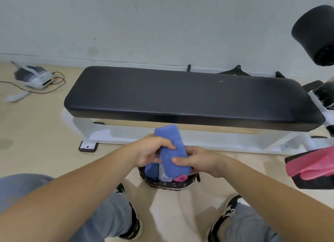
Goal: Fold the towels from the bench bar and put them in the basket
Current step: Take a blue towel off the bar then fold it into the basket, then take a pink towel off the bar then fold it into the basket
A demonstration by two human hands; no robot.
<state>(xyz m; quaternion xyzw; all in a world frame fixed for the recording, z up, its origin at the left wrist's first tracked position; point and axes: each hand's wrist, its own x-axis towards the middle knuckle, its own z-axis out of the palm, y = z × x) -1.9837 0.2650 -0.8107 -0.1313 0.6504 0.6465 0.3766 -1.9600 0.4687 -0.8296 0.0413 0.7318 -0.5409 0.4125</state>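
Observation:
A folded blue towel (171, 148) stands nearly upright between both hands, its lower end just above a small dark basket (168, 185) on the floor. My left hand (150, 149) grips the towel's left side and my right hand (195, 162) grips its right side. Inside the basket I see another blue towel (151, 170), something white and a bit of pink cloth (180, 178). A pink towel (314, 162) lies over a dark pad at the right edge. The black padded bench (180, 95) stretches across the middle on a white frame.
My two legs in grey trousers and black shoes (133, 222) flank the basket. A black foam roller (314, 34) sticks out at the top right. A white device with a cable (34, 76) lies on the floor at the far left, near the wall.

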